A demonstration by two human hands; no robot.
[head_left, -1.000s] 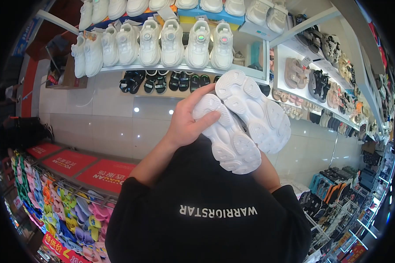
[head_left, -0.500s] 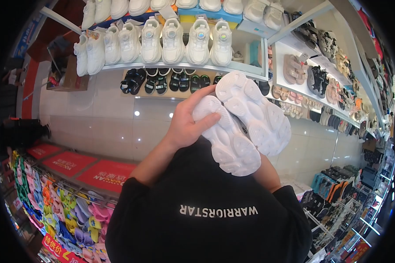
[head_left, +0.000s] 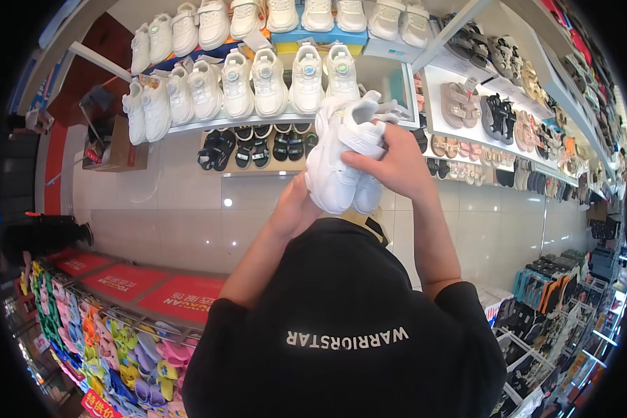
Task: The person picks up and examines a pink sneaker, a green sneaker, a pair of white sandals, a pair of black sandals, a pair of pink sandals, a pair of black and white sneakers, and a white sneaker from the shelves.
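Note:
A pair of white sneakers (head_left: 333, 174) is held up in front of my chest, toes toward me and uppers showing. My left hand (head_left: 292, 210) supports the pair from the lower left, its fingers mostly hidden behind the shoes. My right hand (head_left: 397, 164) grips the nearer shoe from the right, the thumb lying against its side below the strap (head_left: 362, 139). Part of the second sneaker is hidden behind the first.
A shelf of white sneakers (head_left: 238, 87) stands just beyond my hands, with dark sandals (head_left: 217, 148) below. More sandals (head_left: 460, 108) line shelves at right. Colourful clogs (head_left: 129, 355) hang at lower left beside red mats (head_left: 118, 275). A cardboard box (head_left: 125, 150) sits at left.
The sneakers have turned from showing their soles to showing their uppers. My right hand has come from behind them to the right side, and my left hand has moved lower.

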